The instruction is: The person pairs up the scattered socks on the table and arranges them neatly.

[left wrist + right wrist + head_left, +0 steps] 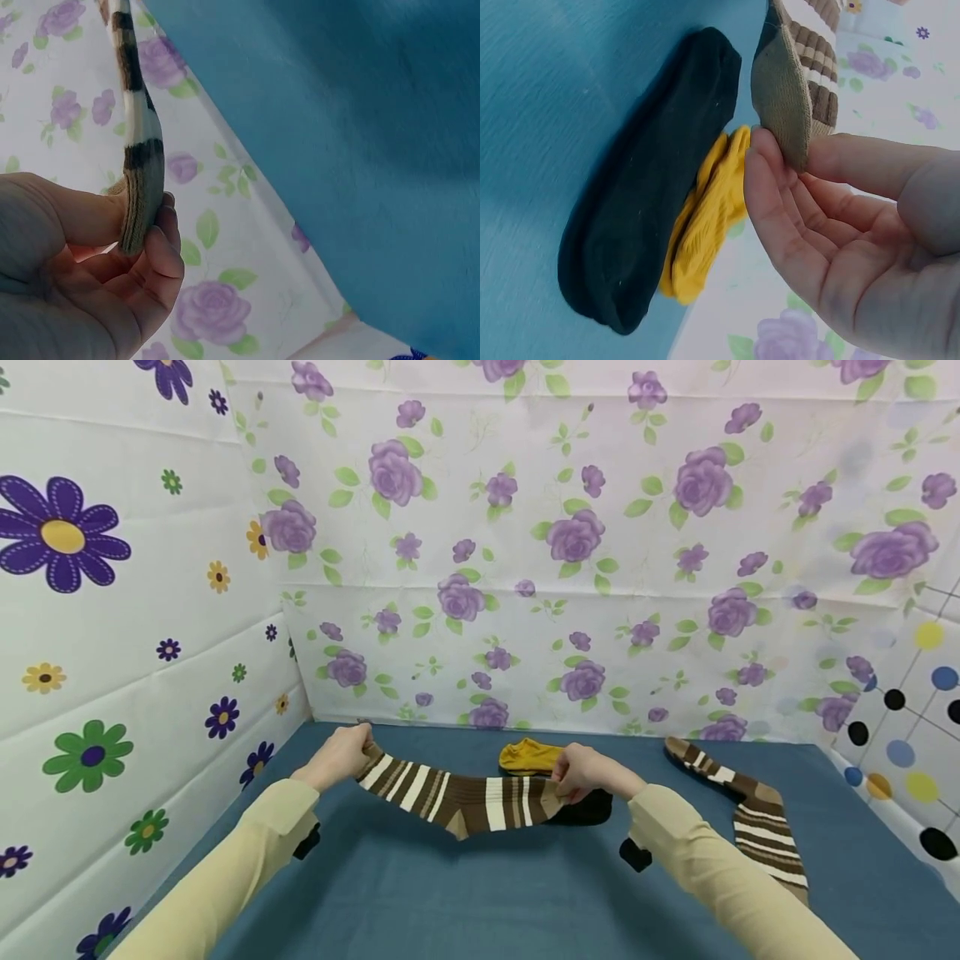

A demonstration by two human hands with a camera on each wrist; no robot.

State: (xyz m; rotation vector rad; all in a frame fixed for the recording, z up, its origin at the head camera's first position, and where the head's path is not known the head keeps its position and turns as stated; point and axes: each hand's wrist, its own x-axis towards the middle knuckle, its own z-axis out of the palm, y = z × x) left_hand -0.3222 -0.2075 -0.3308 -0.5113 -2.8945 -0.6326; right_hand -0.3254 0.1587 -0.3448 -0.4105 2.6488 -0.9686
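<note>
1. A person in cream sleeves (247, 839) holds a brown, white and tan striped sock (491, 803) lengthwise in the air above a blue-covered tabletop (450, 902), both hands grasping it, one at each end.

2. The left hand (341, 756) pinches the ribbed tan cuff (142, 217), while the right hand (588, 772) pinches the tan toe (784, 105) at the opposite end. Between them the fabric sags slightly, its tan heel (457, 825) pointing down.

3. Beyond and below the right hand, a black sock (588, 810) lies on the tabletop, with a yellow sock (528, 756) just beside it on the far side, toward the back wall.

4. To the person's right, well apart from the others, a second striped sock (768, 839) in matching colors rests on the tabletop, bent at its heel.

5. Around the scene hang printed coverings: purple roses on the back wall (480, 552), bold daisy-like flowers on the left wall (150, 610), and colored dots on the right wall (903, 718).
</note>
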